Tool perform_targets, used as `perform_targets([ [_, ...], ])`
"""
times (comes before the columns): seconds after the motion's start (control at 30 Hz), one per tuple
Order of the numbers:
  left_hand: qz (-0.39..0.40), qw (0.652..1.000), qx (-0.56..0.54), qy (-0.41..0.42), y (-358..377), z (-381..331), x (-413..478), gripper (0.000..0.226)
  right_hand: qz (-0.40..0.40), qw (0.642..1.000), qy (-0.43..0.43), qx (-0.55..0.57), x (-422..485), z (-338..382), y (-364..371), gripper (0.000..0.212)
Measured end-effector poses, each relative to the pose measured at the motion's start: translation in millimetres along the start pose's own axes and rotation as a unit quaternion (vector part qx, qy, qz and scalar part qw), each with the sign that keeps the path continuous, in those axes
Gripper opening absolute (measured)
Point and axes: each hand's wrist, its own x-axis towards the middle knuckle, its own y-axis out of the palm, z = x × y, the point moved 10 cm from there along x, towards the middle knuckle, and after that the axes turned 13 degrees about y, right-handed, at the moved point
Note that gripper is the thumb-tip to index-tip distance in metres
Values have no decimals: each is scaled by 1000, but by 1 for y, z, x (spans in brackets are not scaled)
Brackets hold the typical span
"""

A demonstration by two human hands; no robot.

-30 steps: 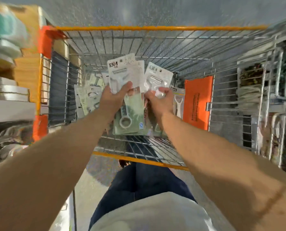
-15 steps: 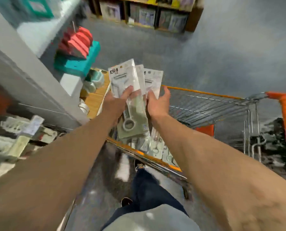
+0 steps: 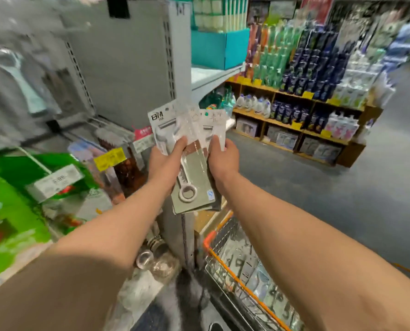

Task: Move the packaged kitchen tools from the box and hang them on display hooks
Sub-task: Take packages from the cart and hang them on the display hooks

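1. Fanned bunch of clear-plastic carded kitchen-tool packs, white headers, grey-green backing cards [image 3: 194, 177]: held up in the air at chest level between both hands, in front of the grey metal shelf panel [image 3: 127, 68]. Not on any hook yet.
2. Left hand [image 3: 163, 163]: thumb pressed on the front pack, the other fingers hidden behind the cards. It pinches the bunch and looks to carry the weight.
3. Right hand [image 3: 224, 161]: thumb pinches the right-most pack at its edge, fingers behind. Probably peeling one off the fan to hang singly.
4. Headers point up, likely so the hang holes meet a peg first.
5. Wire display pegs [image 3: 98, 121] low left, blurred, near the yellow price tag [image 3: 109, 158].
6. Orange-rimmed wire cart [image 3: 208, 238] below the hands, with more packs inside [image 3: 254, 275].
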Motion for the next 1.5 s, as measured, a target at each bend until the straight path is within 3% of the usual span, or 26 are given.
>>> perform_targets([
  [0.07,-37,999,-3,13,-27,-15,11,66,28,999,-24,-4,-8,22,28,48],
  [0.23,-127,991,14,39,-90,-58,28,39,109,990,-86,-36,-26,77,85,32],
  [0.33,-180,982,12,54,-124,-71,40,55,159,981,-99,-42,-28,98,125,36],
  [0.43,-219,973,7,71,-150,-79,48,64,199,971,-130,-27,-35,120,157,16],
  [0.57,-279,957,-8,85,-172,-90,46,50,244,958,-151,0,-49,138,191,19],
  [0.7,-277,958,-5,80,-171,-87,47,68,251,956,-151,32,-45,137,193,14],
  [1.0,-305,948,-5,88,-159,-97,60,61,277,941,-195,13,-28,166,202,7],
  [1.5,-305,946,38,104,-152,-97,82,59,309,936,-168,-6,5,171,234,8],
])
